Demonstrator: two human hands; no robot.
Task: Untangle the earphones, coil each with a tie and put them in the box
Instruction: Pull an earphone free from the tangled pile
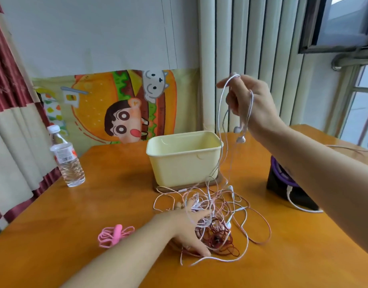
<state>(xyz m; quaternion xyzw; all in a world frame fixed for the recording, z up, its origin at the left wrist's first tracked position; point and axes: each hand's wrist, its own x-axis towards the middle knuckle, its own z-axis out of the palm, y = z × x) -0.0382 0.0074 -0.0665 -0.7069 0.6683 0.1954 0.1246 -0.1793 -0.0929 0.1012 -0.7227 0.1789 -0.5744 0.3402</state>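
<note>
— Our right hand point(247, 100) is raised above the table point(116, 194), fingers curled round the white earphone point(240, 139); the cord loops over the fingers and the two buds point(237, 129) dangle below the palm.
— Why so high?
— We judge it is to draw that cord taut out of the tangle point(218, 213), so we can see where it catches; it runs down past the near right corner of the box point(179, 169) into the heap.
— And our left hand point(187, 227)?
— Laid on the tangle, fingers spread and fairly straight, gripping nothing as far as we can tell; one pale strand crosses its back; we take it for a weight, so the heap does not rise with the lifted cord.
— What is in the heap?
— White, pinkish and dark red cords, crossed over one another; how many sets, we cannot tell.
— The box?
— Pale yellow, open, just behind the tangle; we see no earphones in it, though its bottom is hidden from us.
— Anything finished?
— A pink earphone point(114, 235) lies coiled with a tie, just left of our left forearm; it is on the table, not yet in the box; so we reckon we are early on.
— And round about?
— A bottle point(67, 163) stands well to the left, near the curtain point(12, 100); a dark device point(280, 183) with a purple ring and a white cable point(291, 199) sits under our right forearm; a cartoon cloth point(120, 104) hangs on the wall behind.
</note>
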